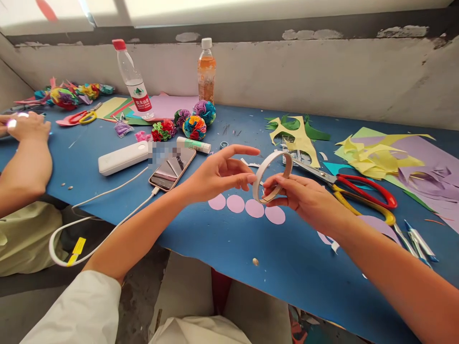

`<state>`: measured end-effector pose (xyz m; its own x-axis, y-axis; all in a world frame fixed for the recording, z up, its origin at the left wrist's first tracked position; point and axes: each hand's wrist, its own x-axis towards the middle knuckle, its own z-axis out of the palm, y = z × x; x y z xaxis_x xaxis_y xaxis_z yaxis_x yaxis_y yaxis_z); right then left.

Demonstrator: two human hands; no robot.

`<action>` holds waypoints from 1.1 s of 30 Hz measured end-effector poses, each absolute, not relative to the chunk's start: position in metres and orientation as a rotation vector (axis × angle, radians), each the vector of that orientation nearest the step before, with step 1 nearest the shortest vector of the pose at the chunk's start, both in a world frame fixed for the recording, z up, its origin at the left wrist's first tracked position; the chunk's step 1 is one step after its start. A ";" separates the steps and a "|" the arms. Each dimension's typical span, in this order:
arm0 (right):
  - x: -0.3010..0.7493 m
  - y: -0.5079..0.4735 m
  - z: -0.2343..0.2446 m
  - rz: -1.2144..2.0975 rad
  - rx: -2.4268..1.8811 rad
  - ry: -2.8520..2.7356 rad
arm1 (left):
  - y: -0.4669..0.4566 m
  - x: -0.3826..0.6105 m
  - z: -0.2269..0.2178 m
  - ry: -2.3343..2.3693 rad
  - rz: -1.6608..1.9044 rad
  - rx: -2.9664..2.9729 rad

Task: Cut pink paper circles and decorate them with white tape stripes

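My right hand (301, 193) grips a narrow roll of white tape (263, 176) by its lower right side, above the blue table. The roll stands on edge in the air, its brown inner core showing. My left hand (225, 169) is at the roll's left side, fingers apart and thumb tip close to the rim; whether it touches cannot be told. Below the hands, several light purple paper circles (235, 204) lie in a row. Large scissors (366, 191) with red and yellow handles lie beyond my right wrist.
A phone (172, 168) on a white cable and a white power bank (124, 158) lie left. Behind stand a water bottle (138, 91) and an orange drink bottle (207, 74). Yellow paper scraps (380, 157) lie right. Another person's arm (27, 160) rests at far left.
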<state>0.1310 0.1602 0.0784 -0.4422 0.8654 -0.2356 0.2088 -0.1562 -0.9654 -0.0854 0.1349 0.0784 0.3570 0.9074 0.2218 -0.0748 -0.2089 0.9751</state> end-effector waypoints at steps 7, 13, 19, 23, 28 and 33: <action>0.129 0.153 0.078 1.631 -1.195 -1.512 | 0.134 -0.086 0.083 0.787 0.987 1.457; 0.129 0.153 0.076 1.465 -1.080 -1.502 | 0.134 -0.085 0.080 0.790 0.686 1.334; 0.128 0.150 0.077 1.449 -1.015 -1.471 | 0.135 -0.084 0.079 0.829 0.758 1.198; 0.127 0.150 0.085 1.481 -1.050 -1.434 | 0.136 -0.087 0.084 0.834 0.832 1.206; 0.128 0.150 0.090 1.579 -1.049 -1.417 | 0.137 -0.094 0.090 0.962 0.993 1.333; 0.127 0.146 0.089 1.445 -0.995 -1.491 | 0.138 -0.101 0.094 1.073 0.915 1.398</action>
